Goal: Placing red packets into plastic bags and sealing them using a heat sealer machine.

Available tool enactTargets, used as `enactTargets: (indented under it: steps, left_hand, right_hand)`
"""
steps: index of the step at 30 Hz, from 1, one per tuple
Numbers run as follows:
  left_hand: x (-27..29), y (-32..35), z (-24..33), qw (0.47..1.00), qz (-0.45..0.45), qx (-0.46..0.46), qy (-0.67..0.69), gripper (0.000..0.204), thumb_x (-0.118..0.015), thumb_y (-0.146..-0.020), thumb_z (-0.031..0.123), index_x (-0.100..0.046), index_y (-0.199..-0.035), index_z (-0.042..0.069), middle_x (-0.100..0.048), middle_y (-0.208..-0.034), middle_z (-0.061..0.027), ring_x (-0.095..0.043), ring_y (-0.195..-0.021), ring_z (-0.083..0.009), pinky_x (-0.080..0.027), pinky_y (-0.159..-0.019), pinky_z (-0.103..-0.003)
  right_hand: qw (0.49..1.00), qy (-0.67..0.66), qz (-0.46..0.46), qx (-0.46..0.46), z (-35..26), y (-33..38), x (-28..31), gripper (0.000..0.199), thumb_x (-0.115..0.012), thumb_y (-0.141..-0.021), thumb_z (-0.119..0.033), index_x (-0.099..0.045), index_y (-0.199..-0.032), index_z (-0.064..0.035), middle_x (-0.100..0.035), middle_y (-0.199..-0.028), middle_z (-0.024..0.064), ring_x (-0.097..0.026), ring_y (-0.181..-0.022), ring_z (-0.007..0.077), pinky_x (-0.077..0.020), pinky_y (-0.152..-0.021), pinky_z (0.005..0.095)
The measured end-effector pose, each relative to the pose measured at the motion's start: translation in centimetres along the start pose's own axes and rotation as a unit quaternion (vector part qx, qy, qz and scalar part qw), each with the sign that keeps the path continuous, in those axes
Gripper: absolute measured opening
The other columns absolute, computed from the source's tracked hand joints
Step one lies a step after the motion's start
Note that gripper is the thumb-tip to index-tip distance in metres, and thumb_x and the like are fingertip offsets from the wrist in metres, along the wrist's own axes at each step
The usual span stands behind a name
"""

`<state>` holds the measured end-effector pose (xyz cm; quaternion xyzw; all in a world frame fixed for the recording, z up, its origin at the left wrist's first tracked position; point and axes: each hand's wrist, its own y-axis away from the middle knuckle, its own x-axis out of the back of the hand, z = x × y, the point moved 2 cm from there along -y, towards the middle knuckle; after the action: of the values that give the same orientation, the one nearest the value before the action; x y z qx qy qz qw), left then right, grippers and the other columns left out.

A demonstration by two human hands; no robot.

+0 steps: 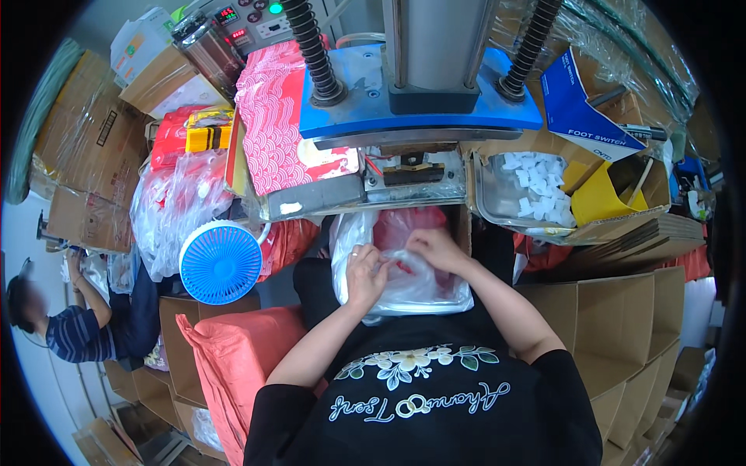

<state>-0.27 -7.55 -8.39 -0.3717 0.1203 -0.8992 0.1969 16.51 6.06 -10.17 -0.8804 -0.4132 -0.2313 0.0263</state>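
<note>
Just below the blue press (420, 93), a clear plastic bag (420, 297) showing red inside lies before the person's body. Over it, the left hand (364, 276) and right hand (437, 252) work close together, all 2 sets of fingers partly curled at the film; I cannot tell whether either pinches it. A fan (221, 264) stands left.

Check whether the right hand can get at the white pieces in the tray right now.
Probably yes: the right hand is at the plastic bag, and the tray lies ahead of it to the right. The white pieces show uncovered from above; only the tray's rim seems to need clearing.
</note>
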Motion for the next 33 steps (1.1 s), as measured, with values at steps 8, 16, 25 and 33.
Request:
enactTargets:
  steps: [8,16,25,33]
  left_hand:
    - [2.4,2.0,0.8,0.998,-0.001,0.043,0.035,0.016,-0.081,-0.074,0.007,-0.066,-0.073,0.002,-0.062,-0.081,-0.0078,-0.057,-0.081,-0.0283,-0.043,-0.075,-0.039]
    - [-1.4,-3.1,-2.2,0.969,-0.107,0.069,0.210,0.032,-0.061,-0.100,0.025,-0.067,-0.118,-0.001,-0.063,-0.128,-0.0162,-0.058,-0.119,-0.0256,-0.040,-0.107,-0.036]
    - [-9.4,-9.9,-9.4,0.821,-0.224,0.380,0.361,0.049,-0.052,-0.104,0.035,-0.053,-0.137,-0.001,-0.059,-0.135,-0.0142,-0.054,-0.123,-0.0261,-0.041,-0.104,-0.035]
    - [-7.3,-10.3,-9.3,0.858,-0.217,0.354,0.302,0.047,-0.055,-0.102,0.033,-0.055,-0.134,-0.001,-0.060,-0.129,-0.0131,-0.055,-0.117,-0.0246,-0.042,-0.100,-0.034]
  right_hand:
    - [0.998,0.042,-0.007,-0.050,1.9,0.9,-2.3,0.024,-0.065,-0.093,-0.025,-0.072,-0.102,-0.0030,-0.073,-0.095,0.0140,-0.071,-0.091,0.0273,-0.0516,-0.082,0.0365]
    - [0.983,0.052,-0.170,-0.037,-1.3,5.1,-2.2,0.044,-0.054,-0.101,-0.043,-0.069,-0.099,-0.0017,-0.069,-0.083,0.0175,-0.067,-0.080,0.0290,-0.0497,-0.078,0.0424]
    - [0.954,-0.228,-0.191,-0.028,-6.1,15.6,-0.8,0.035,-0.054,-0.106,-0.030,-0.064,-0.094,0.0020,-0.054,-0.077,-0.0011,-0.046,-0.076,0.0042,-0.0427,-0.065,0.0266]
    - [0.905,-0.346,-0.242,0.044,-6.5,13.0,-3.6,0.035,-0.059,-0.103,-0.026,-0.063,-0.106,0.0083,-0.064,-0.085,0.0008,-0.052,-0.077,0.0067,-0.0463,-0.071,0.0271]
